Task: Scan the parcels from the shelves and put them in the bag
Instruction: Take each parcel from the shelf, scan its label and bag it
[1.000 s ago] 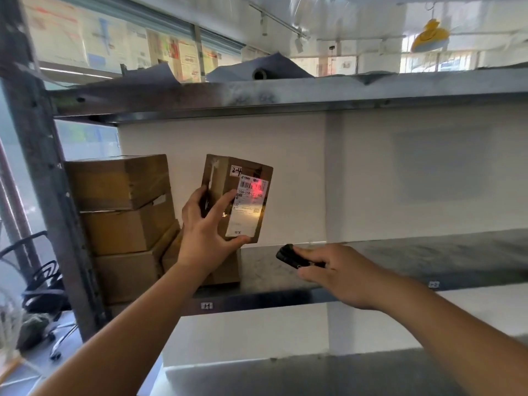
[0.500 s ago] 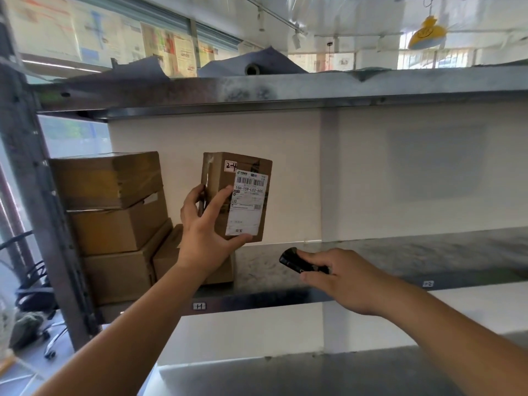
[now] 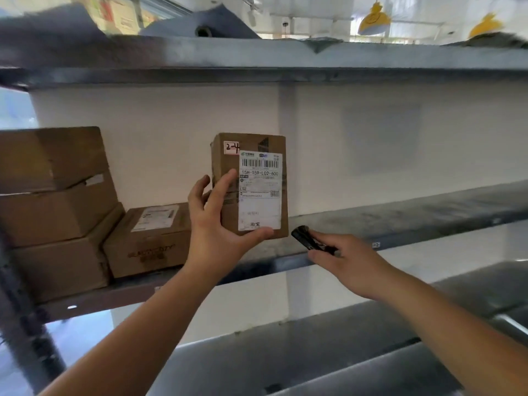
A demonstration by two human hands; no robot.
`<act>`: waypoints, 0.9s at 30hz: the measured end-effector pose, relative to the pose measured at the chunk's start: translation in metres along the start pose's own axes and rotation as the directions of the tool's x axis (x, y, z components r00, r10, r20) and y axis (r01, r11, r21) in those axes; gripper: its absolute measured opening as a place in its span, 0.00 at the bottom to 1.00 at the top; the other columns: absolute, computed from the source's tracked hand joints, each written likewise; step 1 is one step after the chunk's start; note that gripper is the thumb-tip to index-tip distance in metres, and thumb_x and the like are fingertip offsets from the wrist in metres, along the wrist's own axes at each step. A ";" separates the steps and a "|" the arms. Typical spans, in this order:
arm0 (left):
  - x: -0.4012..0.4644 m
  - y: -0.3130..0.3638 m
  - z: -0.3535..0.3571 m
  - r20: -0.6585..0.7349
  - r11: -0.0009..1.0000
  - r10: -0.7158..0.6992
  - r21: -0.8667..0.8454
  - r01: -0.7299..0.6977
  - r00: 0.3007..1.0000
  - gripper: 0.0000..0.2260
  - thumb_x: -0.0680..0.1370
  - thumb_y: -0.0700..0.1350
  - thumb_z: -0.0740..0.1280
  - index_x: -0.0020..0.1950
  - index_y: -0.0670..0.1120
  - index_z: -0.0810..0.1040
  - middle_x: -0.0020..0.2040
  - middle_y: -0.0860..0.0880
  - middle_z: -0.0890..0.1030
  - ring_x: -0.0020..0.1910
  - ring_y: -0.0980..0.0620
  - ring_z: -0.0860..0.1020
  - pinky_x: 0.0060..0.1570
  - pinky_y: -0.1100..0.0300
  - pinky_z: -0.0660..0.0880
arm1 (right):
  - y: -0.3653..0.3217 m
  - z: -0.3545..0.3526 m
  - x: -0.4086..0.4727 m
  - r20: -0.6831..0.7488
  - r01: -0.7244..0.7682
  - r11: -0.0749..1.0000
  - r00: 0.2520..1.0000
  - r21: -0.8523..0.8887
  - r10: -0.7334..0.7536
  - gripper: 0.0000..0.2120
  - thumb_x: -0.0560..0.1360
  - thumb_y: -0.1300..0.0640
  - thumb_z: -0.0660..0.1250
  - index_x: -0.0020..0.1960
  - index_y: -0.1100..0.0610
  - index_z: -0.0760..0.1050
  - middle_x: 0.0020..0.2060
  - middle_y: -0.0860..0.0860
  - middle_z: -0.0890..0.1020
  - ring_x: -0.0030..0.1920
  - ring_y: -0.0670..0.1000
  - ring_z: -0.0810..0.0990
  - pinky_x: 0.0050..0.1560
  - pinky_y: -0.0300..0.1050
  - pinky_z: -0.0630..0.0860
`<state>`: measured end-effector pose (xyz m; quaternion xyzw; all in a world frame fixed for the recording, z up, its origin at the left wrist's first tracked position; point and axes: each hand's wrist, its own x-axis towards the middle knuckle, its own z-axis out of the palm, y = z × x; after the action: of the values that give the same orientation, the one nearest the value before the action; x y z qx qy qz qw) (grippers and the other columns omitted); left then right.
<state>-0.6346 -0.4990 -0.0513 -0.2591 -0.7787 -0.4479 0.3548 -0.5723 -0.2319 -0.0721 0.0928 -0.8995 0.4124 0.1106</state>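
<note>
My left hand [image 3: 213, 224] grips a small brown cardboard parcel [image 3: 253, 184] upright above the middle shelf [image 3: 400, 215], its white barcode label facing me. Thumb lies under the parcel's bottom edge and fingers wrap its left side. My right hand [image 3: 347, 261] holds a small black scanner [image 3: 308, 240], whose tip points up-left at the parcel's lower right corner, a little apart from it. No bag is in view.
Three larger brown boxes [image 3: 54, 201] are stacked at the shelf's left end, and a flat box [image 3: 151, 238] with a label lies beside them. An upper shelf [image 3: 257, 64] carries grey bags. A lower shelf [image 3: 285, 352] runs below my arms. A metal post [image 3: 23, 324] stands at left.
The red scan light on the label a second ago is gone. The view has shifted, so the hands and parcel sit further right; the flat box is now uncovered.
</note>
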 end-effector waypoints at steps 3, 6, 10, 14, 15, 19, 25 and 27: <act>-0.015 0.008 0.014 0.060 0.997 -0.022 -0.077 0.026 0.998 0.52 0.61 0.57 0.86 0.70 0.82 0.55 0.79 0.63 0.53 0.70 0.64 0.58 0.62 0.74 0.58 | 0.001 0.001 -0.025 -0.079 -0.025 1.000 0.997 0.007 0.025 0.23 0.82 0.42 0.65 0.76 0.35 0.69 0.65 0.32 0.77 0.57 0.25 0.73 0.49 0.20 0.67; -0.044 0.009 0.025 0.148 0.989 -0.036 -0.139 0.057 0.988 0.52 0.61 0.58 0.86 0.71 0.81 0.55 0.78 0.65 0.54 0.70 0.65 0.59 0.61 0.75 0.59 | 0.005 0.007 -0.058 -0.142 -0.100 0.995 0.985 -0.015 0.097 0.22 0.83 0.42 0.64 0.76 0.36 0.69 0.61 0.33 0.79 0.53 0.27 0.75 0.45 0.22 0.69; -0.099 0.009 0.033 0.318 0.952 -0.069 -0.262 0.158 0.945 0.51 0.59 0.62 0.86 0.70 0.82 0.57 0.79 0.61 0.57 0.73 0.62 0.64 0.66 0.69 0.62 | 0.015 0.024 -0.111 -0.215 -0.262 0.965 0.943 -0.011 0.254 0.23 0.81 0.39 0.64 0.75 0.33 0.69 0.56 0.38 0.83 0.50 0.39 0.82 0.47 0.33 0.77; -0.154 0.008 0.043 0.446 0.913 -0.063 -0.335 0.232 0.893 0.50 0.59 0.61 0.86 0.72 0.77 0.60 0.77 0.53 0.63 0.69 0.75 0.62 0.60 0.82 0.63 | 0.024 0.052 -0.169 -0.283 -0.387 0.922 0.885 -0.009 0.369 0.22 0.80 0.39 0.66 0.73 0.33 0.71 0.53 0.39 0.84 0.49 0.35 0.81 0.44 0.26 0.73; -0.166 0.008 0.046 0.468 0.901 -0.064 -0.353 0.253 0.881 0.50 0.60 0.58 0.87 0.72 0.76 0.61 0.76 0.53 0.64 0.68 0.75 0.64 0.61 0.82 0.64 | 0.026 0.058 -0.185 -0.299 -0.412 0.911 0.871 -0.009 0.391 0.22 0.79 0.39 0.66 0.73 0.32 0.70 0.52 0.39 0.85 0.48 0.34 0.80 0.43 0.26 0.74; -0.205 0.016 0.060 0.571 0.858 -0.044 -0.398 0.324 0.819 0.51 0.58 0.62 0.85 0.76 0.71 0.62 0.75 0.56 0.67 0.70 0.69 0.68 0.66 0.69 0.69 | 0.032 0.072 -0.241 -0.339 -0.536 0.844 0.795 -0.005 0.503 0.29 0.76 0.36 0.69 0.76 0.35 0.68 0.49 0.42 0.85 0.46 0.35 0.81 0.42 0.28 0.74; -0.241 0.044 0.087 0.681 0.823 0.031 -0.433 0.368 0.732 0.50 0.57 0.64 0.84 0.74 0.76 0.61 0.76 0.55 0.67 0.70 0.67 0.69 0.64 0.67 0.70 | 0.034 0.073 -0.308 -0.408 -0.649 0.759 0.707 -0.051 0.578 0.35 0.75 0.41 0.74 0.79 0.42 0.66 0.58 0.44 0.82 0.51 0.39 0.80 0.47 0.26 0.72; -0.254 0.057 0.100 0.708 0.808 0.039 -0.438 0.394 0.706 0.50 0.57 0.65 0.84 0.72 0.78 0.60 0.75 0.57 0.66 0.68 0.71 0.67 0.60 0.70 0.69 | 0.038 0.069 -0.330 -0.425 -0.685 0.728 0.667 -0.025 0.612 0.35 0.77 0.43 0.73 0.80 0.42 0.65 0.55 0.43 0.81 0.48 0.38 0.80 0.41 0.27 0.71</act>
<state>-0.4695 -0.4066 -0.2561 -0.4175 -0.7085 -0.5603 -0.0987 -0.2746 -0.2349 -0.2346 -0.3285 -0.8661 0.3500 0.1396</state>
